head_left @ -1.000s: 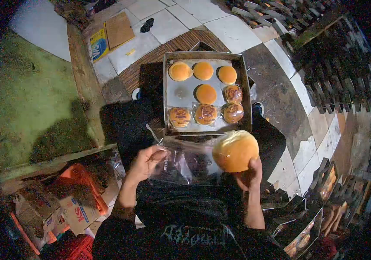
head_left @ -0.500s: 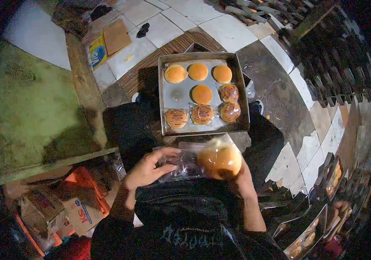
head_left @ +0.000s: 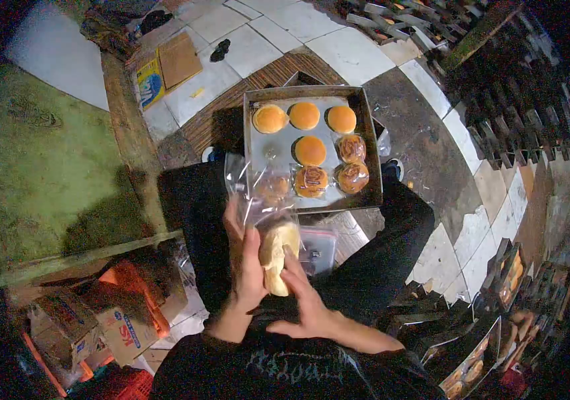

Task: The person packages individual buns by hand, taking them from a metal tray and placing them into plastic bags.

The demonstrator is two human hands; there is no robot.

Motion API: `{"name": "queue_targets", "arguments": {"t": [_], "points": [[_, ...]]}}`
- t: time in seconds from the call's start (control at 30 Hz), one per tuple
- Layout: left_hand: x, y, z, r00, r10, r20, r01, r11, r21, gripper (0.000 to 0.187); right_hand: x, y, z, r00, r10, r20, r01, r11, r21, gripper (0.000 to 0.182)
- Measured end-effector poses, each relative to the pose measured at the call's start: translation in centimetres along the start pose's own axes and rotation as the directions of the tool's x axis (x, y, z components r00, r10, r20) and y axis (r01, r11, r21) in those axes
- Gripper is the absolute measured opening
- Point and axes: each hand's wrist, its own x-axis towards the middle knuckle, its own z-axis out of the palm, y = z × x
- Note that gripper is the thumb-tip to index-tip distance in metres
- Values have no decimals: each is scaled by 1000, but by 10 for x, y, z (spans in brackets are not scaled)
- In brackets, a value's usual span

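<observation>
Above the person's lap, the left hand and right hand are clamping one bun between them. One clear bag is standing up from it; the view is not showing whether the plastic is enclosing it fully. Eight tray buns are lying in a metal tray just beyond: four bare, three wrapped, one showing hazily through the bag, which is blocking the tray's near left corner. Loose plastic is resting beside the hands. One lettered carton is sitting leftward, well apart.
</observation>
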Motion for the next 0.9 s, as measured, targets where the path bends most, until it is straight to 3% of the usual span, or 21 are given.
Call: {"name": "queue_targets", "arguments": {"t": [0.03, 0.1, 0.13, 0.17, 0.2, 0.23, 0.27, 0.3, 0.37, 0.43, 0.47, 0.5, 0.57, 0.6, 0.63, 0.7, 0.73, 0.77, 0.83, 0.87, 0.9], "points": [[-3, -4, -1, 1000, 4, -1, -4, 1000, -5, 74, -8, 6, 2, 1000, -3, 4, 3, 1000, -4, 87], [-22, -18, -5, 910, 216, 354, -334, 889, 315, 96, -19, 20, -2, 984, 169, -54, -154, 964, 215, 105], [-43, -27, -4, 877, 197, 438, -388, 828, 404, 97, -3, 10, -15, 978, 165, -127, -105, 917, 386, 116], [-45, -20, 7, 917, 61, 395, -259, 844, 471, 91, 3, 5, -22, 948, 310, -71, -250, 865, 436, 121], [-41, -28, 1, 916, 59, 397, -257, 846, 467, 91, 5, 4, -24, 970, 233, -68, -193, 909, 369, 123], [-33, -42, -11, 933, -78, 351, 70, 997, 37, 85, 5, 3, -25, 985, 161, -61, -136, 944, 301, 125], [-25, -41, -16, 902, -225, 369, 374, 834, -406, 79, 4, 9, -26, 996, 23, 90, -43, 973, 227, 129], [-19, -37, -22, 907, -306, 289, 401, 839, -368, 85, 8, -1, -16, 993, 65, 95, -78, 987, 142, 131], [-20, -23, -15, 918, -247, 312, 338, 897, -285, 86, 9, 6, -6, 1000, -21, -22, 23, 997, 79, 126], [-23, -5, -6, 926, -140, 351, 189, 976, -110, 89, 18, 10, -19, 928, 373, 11, -373, 926, 66, 124], [-24, 1, -3, 921, -93, 378, 109, 994, -22, 90, 22, 7, -25, 921, 390, 16, -370, 859, 353, 113], [-23, 3, -2, 910, -47, 412, 24, 998, 62, 92, 25, 4, -26, 919, 393, 15, -373, 859, 350, 113], [-1, -10, -23, 983, -77, 164, 122, 952, -280, 87, 28, -2, -26, 989, 108, 103, -125, 976, 179, 112], [15, -16, -32, 947, -249, 202, 319, 784, -533, 78, 36, -4, -20, 977, 123, 176, -151, 976, 155, 112], [23, -18, -31, 885, -457, 85, 460, 834, -303, 67, 44, -2, -7, 973, 132, 191, -127, 991, -36, 104], [20, -43, -31, 921, -388, -33, 379, 914, -146, 62, 65, 7, 6, 985, 152, 86, -93, 872, -481, 102], [15, -50, -33, 905, -423, 43, 395, 799, -454, 58, 71, -2, -4, 970, 193, 151, -105, 884, -456, 88], [11, -37, -32, 899, -436, 44, 407, 796, -448, 58, 72, -15, -11, 968, 205, 144, -120, 885, -451, 88], [12, 5, -32, 837, -541, 85, 496, 682, -537, 61, 73, -34, -19, 923, 141, 357, 63, 862, -504, 87], [20, 8, -44, 869, -409, 279, 495, 706, -506, 66, 70, -38, -13, 948, 108, 299, 84, 821, -564, 65], [28, 8, -47, 884, -448, 135, 460, 777, -429, 70, 72, -27, -11, 949, 102, 297, 89, 821, -564, 65]]}}
